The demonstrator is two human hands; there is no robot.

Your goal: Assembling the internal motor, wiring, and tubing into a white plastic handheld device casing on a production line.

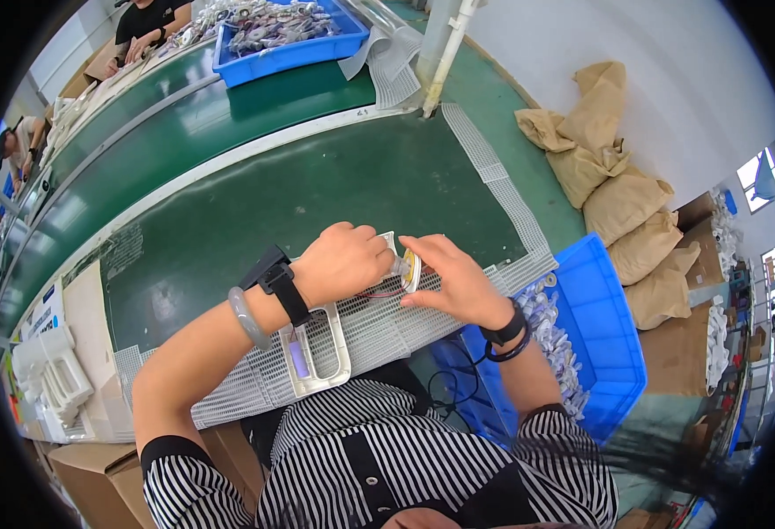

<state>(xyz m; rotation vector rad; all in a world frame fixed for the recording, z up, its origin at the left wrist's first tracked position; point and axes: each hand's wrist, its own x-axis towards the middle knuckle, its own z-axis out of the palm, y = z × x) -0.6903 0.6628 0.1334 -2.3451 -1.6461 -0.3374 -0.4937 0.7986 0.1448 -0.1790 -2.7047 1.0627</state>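
Observation:
A white plastic housing [342, 357] with a looped handle lies at the bench's front edge. A purple cylindrical battery [298, 360] sits in its near end, and thin red and dark wires run toward the far end. My left hand [343, 260] lies across the housing, fingers curled in at its far end; what they pinch is hidden. My right hand [453, 284] grips a round white part [412, 271] with a yellowish inside between thumb and fingers, right beside the left fingertips.
Right of me stands a blue crate [603, 326] full of small white parts. White mesh matting [387, 326] edges the green bench [317, 189]. White frames [56, 375] are stacked at left. Beyond the bench are a loaded blue tray [290, 57], a conveyor and people. Brown sacks [625, 207] line the wall.

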